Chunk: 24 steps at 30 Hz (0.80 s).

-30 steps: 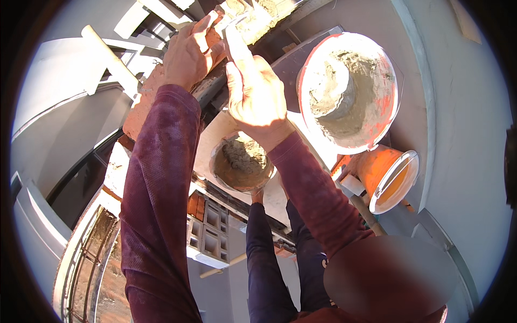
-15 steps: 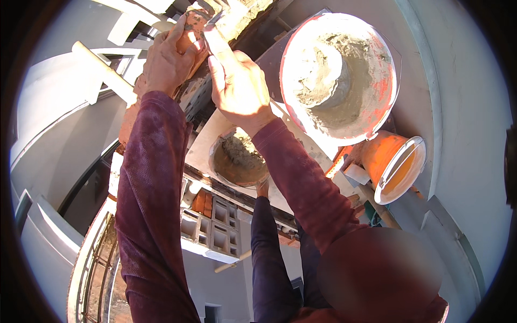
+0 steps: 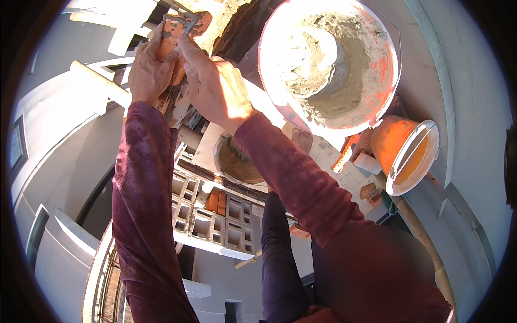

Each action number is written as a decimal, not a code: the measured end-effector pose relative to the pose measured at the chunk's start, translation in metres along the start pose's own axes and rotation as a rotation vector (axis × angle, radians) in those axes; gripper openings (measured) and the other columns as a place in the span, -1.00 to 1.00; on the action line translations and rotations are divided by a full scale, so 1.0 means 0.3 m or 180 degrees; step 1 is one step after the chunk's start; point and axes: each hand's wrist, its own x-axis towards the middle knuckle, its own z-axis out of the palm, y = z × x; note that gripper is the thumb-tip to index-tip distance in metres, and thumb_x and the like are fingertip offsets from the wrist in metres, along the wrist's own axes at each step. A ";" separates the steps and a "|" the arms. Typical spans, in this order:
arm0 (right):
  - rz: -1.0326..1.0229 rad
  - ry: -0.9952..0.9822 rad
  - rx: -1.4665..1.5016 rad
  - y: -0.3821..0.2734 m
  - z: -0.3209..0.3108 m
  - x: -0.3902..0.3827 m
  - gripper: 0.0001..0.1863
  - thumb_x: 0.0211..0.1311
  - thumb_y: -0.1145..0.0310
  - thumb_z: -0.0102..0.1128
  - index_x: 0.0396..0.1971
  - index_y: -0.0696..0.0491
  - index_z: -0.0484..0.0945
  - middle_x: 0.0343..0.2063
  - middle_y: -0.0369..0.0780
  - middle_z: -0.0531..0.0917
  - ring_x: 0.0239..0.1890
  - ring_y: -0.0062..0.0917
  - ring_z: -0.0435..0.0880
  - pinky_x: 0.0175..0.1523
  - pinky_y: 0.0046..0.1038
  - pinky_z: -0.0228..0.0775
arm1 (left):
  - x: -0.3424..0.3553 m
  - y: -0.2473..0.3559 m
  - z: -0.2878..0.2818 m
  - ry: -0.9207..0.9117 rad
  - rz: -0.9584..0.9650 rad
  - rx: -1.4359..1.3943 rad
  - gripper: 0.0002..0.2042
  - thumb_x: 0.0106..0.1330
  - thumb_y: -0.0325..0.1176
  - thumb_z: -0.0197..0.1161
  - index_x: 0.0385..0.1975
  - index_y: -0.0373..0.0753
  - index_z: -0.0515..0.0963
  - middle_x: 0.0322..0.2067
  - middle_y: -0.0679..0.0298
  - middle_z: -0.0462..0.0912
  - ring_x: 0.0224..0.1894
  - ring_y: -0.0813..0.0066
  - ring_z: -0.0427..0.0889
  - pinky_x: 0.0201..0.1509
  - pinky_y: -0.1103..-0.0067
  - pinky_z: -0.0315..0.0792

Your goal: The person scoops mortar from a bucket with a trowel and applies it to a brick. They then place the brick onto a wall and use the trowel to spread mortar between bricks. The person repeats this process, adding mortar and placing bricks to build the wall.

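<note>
My left hand (image 3: 148,74) grips an orange brick (image 3: 170,39) by its near side, at the top of the wall on the upper left. Grey mortar is smeared over the brick's top. My right hand (image 3: 218,89) is closed, with its forefinger stretched along a narrow grey tool (image 3: 189,24) that looks like a trowel; its handle is hidden in the palm. The tool's tip lies against the brick's top. To the right of my right hand stands a large pale bucket (image 3: 377,94) with red stains and wet mortar inside.
A round basin (image 3: 237,164) with mortar sits on a board below my right wrist. An orange bucket (image 3: 393,137) lies tilted on the right. Grey hollow blocks (image 3: 237,226) are stacked lower down. A bamboo pole (image 3: 102,81) juts in at the left. A bare foot (image 3: 302,140) rests on the board.
Both hands and the brick have shifted left in the picture. My right hand has turned so the tool reaches across the brick's top. More of the hollow blocks shows.
</note>
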 end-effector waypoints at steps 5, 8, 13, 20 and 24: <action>-0.0029 0.0026 0.0176 0.008 0.010 -0.005 -0.50 0.33 0.44 0.02 0.29 0.01 0.37 -0.26 0.07 0.66 -0.33 -0.05 0.64 -0.19 -0.15 0.51 | 0.000 -0.006 0.007 -0.0041 -0.0082 -0.0025 -0.36 0.25 0.06 0.26 0.37 0.26 0.30 0.07 0.21 0.57 0.04 0.23 0.63 0.08 0.35 0.50; -0.0192 -0.0020 0.0056 0.013 0.008 -0.016 -0.46 0.29 0.42 0.02 0.31 -0.03 0.33 -0.30 0.03 0.68 -0.38 -0.08 0.64 -0.25 -0.10 0.52 | 0.002 -0.010 0.005 -0.0037 -0.0050 -0.0073 -0.35 0.24 0.09 0.28 0.37 0.27 0.30 0.09 0.23 0.57 0.06 0.24 0.63 0.09 0.36 0.51; 0.0010 -0.0028 -0.0050 0.030 -0.006 -0.017 -0.51 0.32 0.46 0.07 0.26 0.04 0.39 -0.38 0.04 0.64 -0.37 -0.08 0.64 -0.23 -0.17 0.51 | 0.009 -0.011 -0.016 -0.0127 0.0036 -0.0026 -0.33 0.23 0.12 0.30 0.38 0.26 0.30 0.15 0.22 0.55 0.06 0.26 0.64 0.08 0.41 0.53; -0.0957 0.0547 -0.0410 0.029 -0.064 -0.043 -0.71 0.25 0.54 0.14 -0.04 0.24 0.56 -0.41 -0.04 0.62 -0.41 -0.19 0.61 -0.29 -0.25 0.50 | 0.000 -0.010 -0.011 -0.0104 -0.0183 -0.0105 -0.53 0.21 -0.11 0.28 0.15 0.05 0.53 0.15 0.32 0.54 0.16 0.22 0.55 0.27 -0.21 0.13; -0.0592 0.0048 -0.0389 0.015 -0.071 -0.061 -0.59 0.30 0.50 0.09 0.16 0.19 0.48 -0.45 -0.02 0.60 -0.41 -0.19 0.60 -0.30 -0.27 0.48 | 0.005 -0.026 0.000 -0.0068 -0.0217 0.0064 -0.61 0.21 -0.08 0.30 -0.03 -0.12 0.59 0.00 0.30 0.58 0.08 0.20 0.58 0.22 -0.30 0.12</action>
